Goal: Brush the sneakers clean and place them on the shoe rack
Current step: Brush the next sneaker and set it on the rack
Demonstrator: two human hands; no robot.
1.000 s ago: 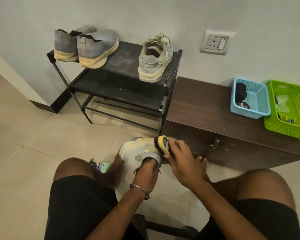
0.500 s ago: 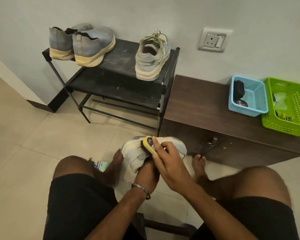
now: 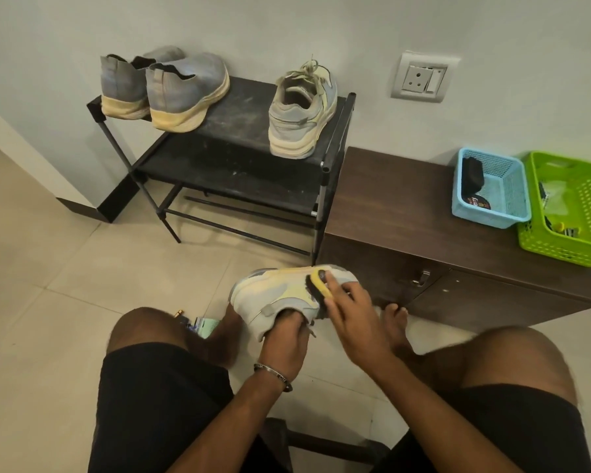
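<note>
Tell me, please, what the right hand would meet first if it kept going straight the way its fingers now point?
The right hand grips the brush against the sneaker, pointing up and left in the picture. It would meet that sneaker at once; beyond it probably the shoe rack, though depth is unclear.

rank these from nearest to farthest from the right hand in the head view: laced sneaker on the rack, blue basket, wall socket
From the right hand:
1. Laced sneaker, on the shoe rack top shelf, ahead and slightly left.
2. Blue basket, on the wooden cabinet, to the right.
3. Wall socket, high on the wall.
</note>
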